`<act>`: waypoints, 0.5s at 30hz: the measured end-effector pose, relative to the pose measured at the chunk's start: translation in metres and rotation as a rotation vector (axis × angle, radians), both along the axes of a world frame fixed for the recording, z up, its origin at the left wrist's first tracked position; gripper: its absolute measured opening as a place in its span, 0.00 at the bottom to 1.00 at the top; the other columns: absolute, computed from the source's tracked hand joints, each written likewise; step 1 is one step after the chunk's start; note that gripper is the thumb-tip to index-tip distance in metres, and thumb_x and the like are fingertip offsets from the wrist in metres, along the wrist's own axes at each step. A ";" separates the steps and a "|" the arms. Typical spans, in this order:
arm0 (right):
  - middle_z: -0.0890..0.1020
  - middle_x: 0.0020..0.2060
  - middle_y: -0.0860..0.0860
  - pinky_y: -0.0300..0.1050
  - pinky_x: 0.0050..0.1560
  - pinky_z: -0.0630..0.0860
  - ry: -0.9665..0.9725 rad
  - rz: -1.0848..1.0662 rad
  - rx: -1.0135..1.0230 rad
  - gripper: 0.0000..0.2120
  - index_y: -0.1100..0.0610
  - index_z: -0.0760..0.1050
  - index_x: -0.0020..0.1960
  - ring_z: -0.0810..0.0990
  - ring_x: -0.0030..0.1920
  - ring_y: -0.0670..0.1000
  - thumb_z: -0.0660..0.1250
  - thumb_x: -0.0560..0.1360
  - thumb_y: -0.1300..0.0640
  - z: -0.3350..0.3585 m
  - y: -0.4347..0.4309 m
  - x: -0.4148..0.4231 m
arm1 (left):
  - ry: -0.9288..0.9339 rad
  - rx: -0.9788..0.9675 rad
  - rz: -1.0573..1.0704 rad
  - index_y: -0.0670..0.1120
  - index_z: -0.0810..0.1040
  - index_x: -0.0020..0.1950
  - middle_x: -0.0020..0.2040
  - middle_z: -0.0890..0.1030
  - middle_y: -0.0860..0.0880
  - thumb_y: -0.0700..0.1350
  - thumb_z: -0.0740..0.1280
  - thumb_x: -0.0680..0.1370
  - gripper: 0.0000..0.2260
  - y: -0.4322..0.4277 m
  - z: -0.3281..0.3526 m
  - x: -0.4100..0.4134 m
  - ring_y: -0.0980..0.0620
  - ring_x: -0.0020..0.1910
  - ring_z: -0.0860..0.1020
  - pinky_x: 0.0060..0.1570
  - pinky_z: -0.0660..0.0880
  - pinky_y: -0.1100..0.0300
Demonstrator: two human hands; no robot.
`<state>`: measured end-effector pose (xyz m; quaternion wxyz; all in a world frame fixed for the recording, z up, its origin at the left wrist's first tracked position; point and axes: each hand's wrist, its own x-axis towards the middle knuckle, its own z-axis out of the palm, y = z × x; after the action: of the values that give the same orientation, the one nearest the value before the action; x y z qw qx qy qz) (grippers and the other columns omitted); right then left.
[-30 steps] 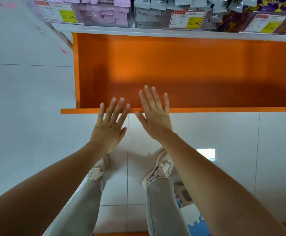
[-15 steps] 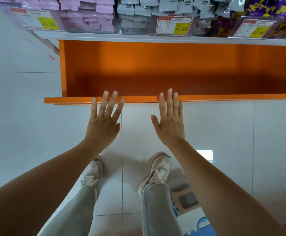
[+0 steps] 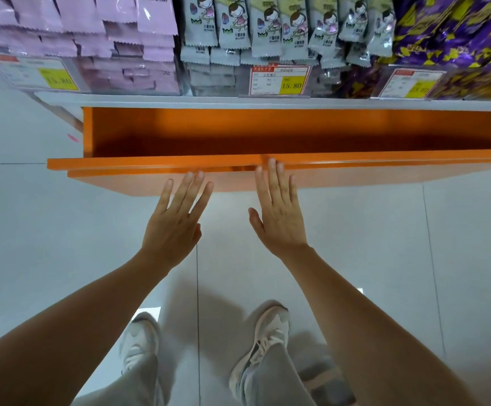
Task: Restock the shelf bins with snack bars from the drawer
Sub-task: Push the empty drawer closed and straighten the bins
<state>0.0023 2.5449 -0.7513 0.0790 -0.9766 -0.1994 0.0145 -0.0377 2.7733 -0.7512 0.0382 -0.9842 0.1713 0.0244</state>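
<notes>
Since a second ago the drawer (image 3: 150,164), spanning mid-frame, sits further in. I hold my left hand (image 3: 174,230) and right hand (image 3: 279,221) flat, fingers straight, gripping nothing, at its stiff front panel, which I judge the best place to push.

a shop aisle — clear shelf bins (image 3: 138,74) packed with wrapped snack bars (image 3: 232,24), yellow price tags (image 3: 279,80) clipped along the shelf edge, an orange stock drawer (image 3: 238,136) beneath.
</notes>
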 end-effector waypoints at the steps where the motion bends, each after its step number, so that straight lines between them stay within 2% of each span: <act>1: 0.46 0.79 0.58 0.55 0.78 0.40 0.000 0.005 -0.006 0.34 0.58 0.45 0.80 0.41 0.79 0.57 0.57 0.81 0.49 -0.007 -0.001 -0.004 | -0.007 0.004 0.015 0.41 0.52 0.80 0.80 0.49 0.38 0.47 0.71 0.73 0.42 -0.001 -0.006 0.003 0.40 0.79 0.47 0.76 0.46 0.41; 6: 0.44 0.80 0.56 0.56 0.77 0.37 0.024 -0.116 0.044 0.34 0.55 0.41 0.80 0.41 0.79 0.56 0.52 0.82 0.43 -0.042 -0.002 0.013 | -0.091 -0.008 0.094 0.39 0.48 0.80 0.79 0.52 0.38 0.46 0.71 0.73 0.43 0.000 -0.032 0.027 0.39 0.79 0.51 0.76 0.46 0.41; 11: 0.46 0.79 0.58 0.59 0.78 0.43 -0.108 -0.132 0.095 0.34 0.58 0.45 0.80 0.43 0.79 0.59 0.55 0.81 0.45 -0.069 0.005 0.032 | -0.226 -0.014 0.086 0.40 0.42 0.80 0.80 0.42 0.40 0.47 0.69 0.75 0.44 0.003 -0.060 0.044 0.38 0.79 0.45 0.76 0.43 0.40; 15: 0.45 0.78 0.57 0.62 0.77 0.49 -0.212 -0.131 0.137 0.37 0.60 0.46 0.79 0.43 0.79 0.59 0.60 0.79 0.48 -0.085 0.009 0.054 | -0.314 -0.031 0.101 0.39 0.39 0.79 0.79 0.40 0.40 0.47 0.68 0.75 0.45 0.003 -0.076 0.066 0.37 0.78 0.44 0.76 0.41 0.39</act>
<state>0.0567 2.5540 -0.8360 0.1247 -0.9759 -0.1431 -0.1075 0.0287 2.7761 -0.8269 0.0478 -0.9837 0.1139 -0.1303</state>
